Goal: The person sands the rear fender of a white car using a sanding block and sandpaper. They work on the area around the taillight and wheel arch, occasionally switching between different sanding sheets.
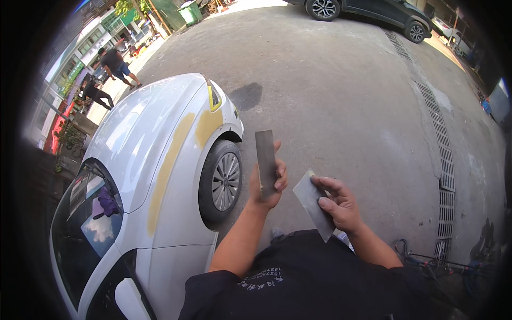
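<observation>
My left hand [270,186] is closed around a flat, dark grey rectangular block [265,160], held upright beside the white car's front wheel [225,182]. In my right hand [340,202] a thin grey sheet [314,204], perhaps a spreader or sandpaper, is pinched between thumb and fingers with one corner pointing down towards my shirt. The two held things are apart. To the left stands the white car [132,132]. Its front fender carries a long yellowish filler patch [170,172] and a second patch [209,126] above the wheel arch. Yellow tape [216,105] edges the headlight.
A drain grate [440,136] runs along the concrete at right, with hoses or cables [432,260] near its lower end. A dark car [368,14] stands at the top. Two people [116,64] are at upper left, near a green bin [190,14]. A wing mirror [130,300] juts out at lower left.
</observation>
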Available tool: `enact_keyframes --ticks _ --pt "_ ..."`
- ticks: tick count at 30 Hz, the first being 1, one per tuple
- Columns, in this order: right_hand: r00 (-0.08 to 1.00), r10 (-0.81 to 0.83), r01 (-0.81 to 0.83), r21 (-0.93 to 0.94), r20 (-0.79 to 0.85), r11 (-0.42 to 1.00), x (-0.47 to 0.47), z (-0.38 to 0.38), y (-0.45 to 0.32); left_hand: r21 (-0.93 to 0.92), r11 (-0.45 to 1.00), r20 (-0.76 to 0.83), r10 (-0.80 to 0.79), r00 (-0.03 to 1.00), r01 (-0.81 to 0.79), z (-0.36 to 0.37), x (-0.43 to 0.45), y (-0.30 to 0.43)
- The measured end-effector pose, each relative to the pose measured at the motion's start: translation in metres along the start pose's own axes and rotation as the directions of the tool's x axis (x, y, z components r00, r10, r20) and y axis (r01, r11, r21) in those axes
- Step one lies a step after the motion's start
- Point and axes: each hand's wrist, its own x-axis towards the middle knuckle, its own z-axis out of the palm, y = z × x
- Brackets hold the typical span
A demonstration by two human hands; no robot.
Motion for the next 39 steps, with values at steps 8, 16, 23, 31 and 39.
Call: enact_keyframes --ticks 8,16,23,31,39 --pt "0.986 0.134 -0.133 -0.020 0.102 0.991 0.005 0.024 0.017 -0.082 0.991 -0.020 -0.111 0.994 0.109 0.009 0.004 -0.025" --pt "0.944 0.320 -0.325 -0.055 -0.074 0.944 0.039 0.020 -0.013 -0.071 0.983 0.003 -0.168 0.986 0.168 0.001 -0.004 -0.030" --pt "0.951 0.290 -0.292 -0.001 -0.112 0.957 0.046 0.011 -0.017 -0.086 0.969 0.091 -0.224 0.970 0.232 -0.009 -0.007 -0.036" --pt "0.964 0.223 -0.204 0.136 -0.145 0.970 -0.006 0.025 0.007 0.999 -0.036 0.048 0.543 0.838 -0.034 0.030 -0.007 -0.017" --pt "0.947 0.052 0.014 0.202 -0.316 0.979 0.050 -0.023 -0.028 0.987 -0.086 0.158 0.514 0.843 -0.133 0.041 -0.016 -0.020"
